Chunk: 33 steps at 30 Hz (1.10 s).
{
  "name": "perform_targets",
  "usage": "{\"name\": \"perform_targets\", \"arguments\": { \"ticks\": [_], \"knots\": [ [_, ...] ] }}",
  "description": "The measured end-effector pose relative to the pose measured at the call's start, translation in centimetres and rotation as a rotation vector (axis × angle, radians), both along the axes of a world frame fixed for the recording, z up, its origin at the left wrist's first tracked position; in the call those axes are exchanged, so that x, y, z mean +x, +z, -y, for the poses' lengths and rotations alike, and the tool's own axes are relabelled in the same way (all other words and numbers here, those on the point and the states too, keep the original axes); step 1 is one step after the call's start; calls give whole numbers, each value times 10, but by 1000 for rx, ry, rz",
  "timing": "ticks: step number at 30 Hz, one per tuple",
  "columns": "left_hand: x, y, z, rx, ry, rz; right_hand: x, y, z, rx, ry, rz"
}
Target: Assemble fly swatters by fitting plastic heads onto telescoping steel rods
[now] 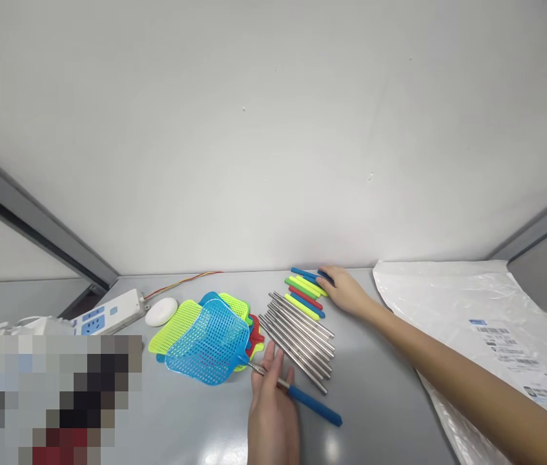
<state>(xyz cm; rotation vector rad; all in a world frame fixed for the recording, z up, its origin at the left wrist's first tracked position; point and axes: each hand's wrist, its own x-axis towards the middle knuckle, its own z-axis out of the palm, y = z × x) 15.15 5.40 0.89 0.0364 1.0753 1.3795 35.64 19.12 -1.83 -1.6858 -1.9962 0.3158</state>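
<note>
My left hand (pixel 274 403) is closed round the metal shaft of a blue fly swatter (pixel 208 342). Its mesh head points left over the pile, and its blue handle (pixel 315 405) sticks out to the lower right. At the back, my right hand (pixel 343 292) has thumb and fingers bent round the end of a blue handle (pixel 324 279), partly hidden by the fingers. Beside it lie loose handles in yellow (pixel 302 307), green (pixel 301 287) and red (pixel 305 297). Between my hands lies a row of several bare metal rods (pixel 301 339). Yellow-green mesh heads (pixel 176 328) and a red one (pixel 256 332) lie under the blue swatter.
A white oval object (pixel 161 312) lies left of the mesh heads, near a white power strip (pixel 121 311) with a thin red-yellow wire. A white plastic mailing bag (pixel 452 290) with a printed label covers the right side. The pale wall (pixel 273 161) rises behind the grey table (pixel 365 400).
</note>
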Motion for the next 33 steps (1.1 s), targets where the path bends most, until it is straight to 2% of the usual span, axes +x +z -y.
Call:
{"name": "perform_targets", "arguments": {
  "ticks": [6,15,23,28,33],
  "knots": [
    [13,0,-4,25,-15,-50,-14,5,-4,-10,77,8],
    [4,5,2,81,-177,-158,-29,4,8,3,97,8],
    [-1,-5,-8,128,-243,-232,-40,0,17,28,104,-1],
    [-2,1,-6,135,-289,-190,-42,-3,32,31,91,-30],
    [6,8,4,72,-333,-160,-40,0,56,14,83,-56]
  ]
}}
